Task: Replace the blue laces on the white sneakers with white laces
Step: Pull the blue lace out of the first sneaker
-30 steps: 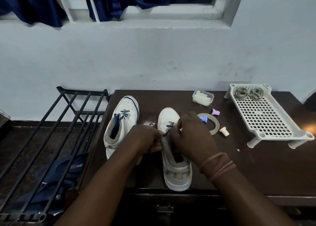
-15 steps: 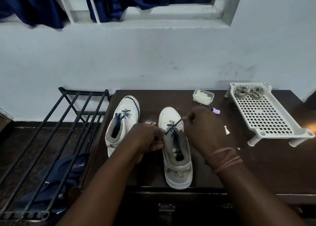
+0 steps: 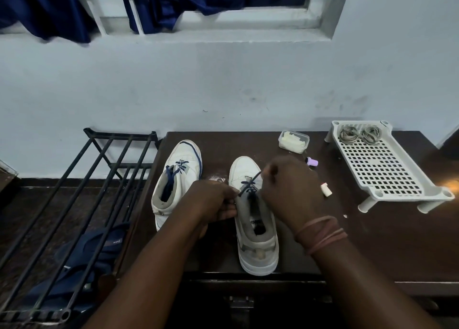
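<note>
On the table [image 3: 372,241] stand two sneakers; the right sneaker [image 3: 257,231] is between both hands. The left hand [image 3: 214,200] grips its collar; the right hand [image 3: 289,189] pinches the blue lace [image 3: 249,182] taut. A hard tug could snag an eyelet and tip the sneaker.

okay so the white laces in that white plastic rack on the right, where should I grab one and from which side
Go for the nearer coil of the white laces on the perforated rack. Both coils lie flat at its far end, uncovered, with a raised rim around them, so come straight down from above. Pinch across several strands on one side of the loop with your fingers, probably keeping the coil from unravelling as it lifts.
</note>
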